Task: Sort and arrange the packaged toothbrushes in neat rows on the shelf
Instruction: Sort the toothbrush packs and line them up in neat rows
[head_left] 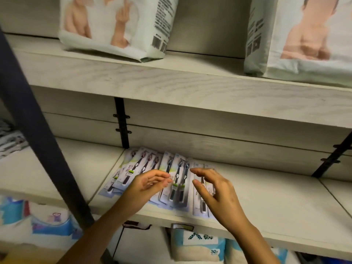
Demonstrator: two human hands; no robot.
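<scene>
Right now both grips are loosely spread and hold nothing, your left hand [150,182] and right hand [215,193] flanking the middle packaged toothbrushes [179,185], which lie flat on the shelf [266,197], long axes front-to-back.

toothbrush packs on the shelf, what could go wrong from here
1. The toothbrush packs overlap in a slanted fan, so nudging one with the left hand or right hand may drag its neighbours askew.
2. Their near ends lie close to the front edge of the shelf; a pull toward the person could tip one off.
</scene>
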